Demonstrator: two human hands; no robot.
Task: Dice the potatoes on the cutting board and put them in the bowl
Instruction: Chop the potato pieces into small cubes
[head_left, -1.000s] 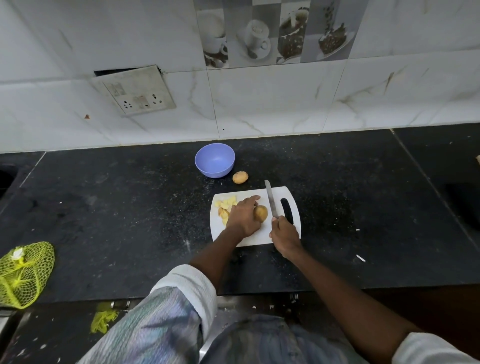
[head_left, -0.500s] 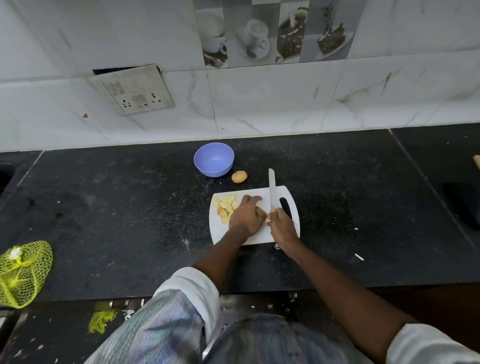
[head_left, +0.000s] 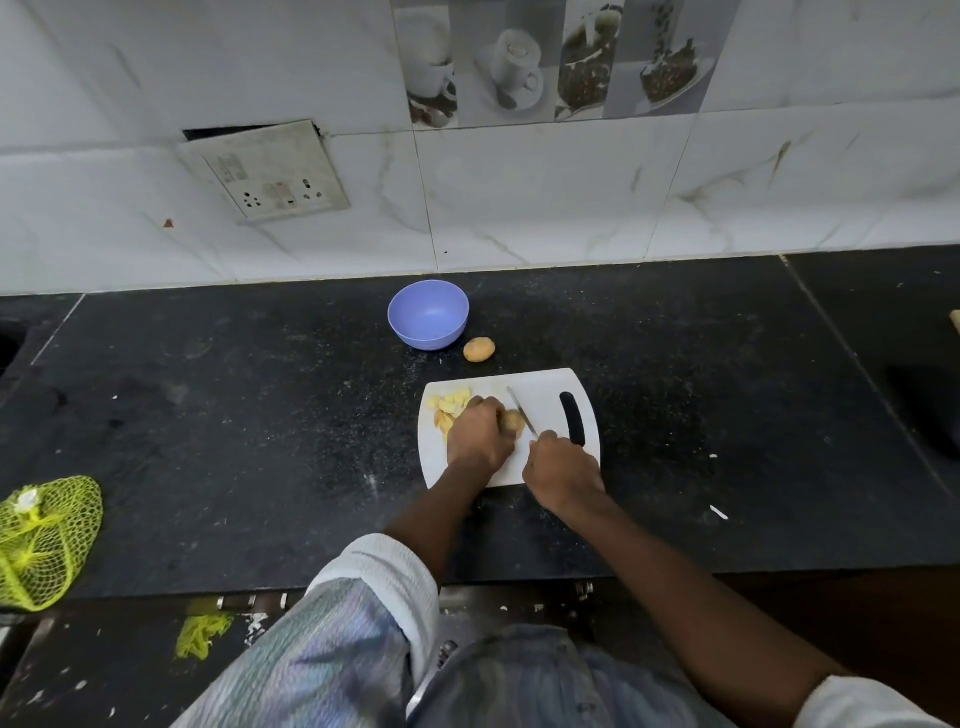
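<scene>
Head-camera view of a dark speckled counter (head_left: 260, 415) below a white tiled wall. A white cutting board (head_left: 543, 382), with a slot handle along its right edge, lies at centre. The left hand (head_left: 478, 434) rests on the board with its fingers curled down over a small unpeeled potato (head_left: 514, 422), pinning it in place; only the potato's right end shows past the fingers. The right hand (head_left: 563, 473) is closed in a fist around the handle of a knife (head_left: 521, 410), the handle itself hidden inside the grip. The blade runs up and to the left from the fist and meets the right side of the held potato. A heap of pale yellow cut potato pieces (head_left: 449, 408) lies on the board's far left corner, just beside and partly under the left hand. A lilac bowl (head_left: 428, 314) stands on the counter beyond the board, apart from it, nothing visible inside. A second whole potato (head_left: 479, 349) lies on the counter just right of the bowl, between bowl and board. A yellow mesh bag (head_left: 44, 540) sits at the counter's left edge.
</scene>
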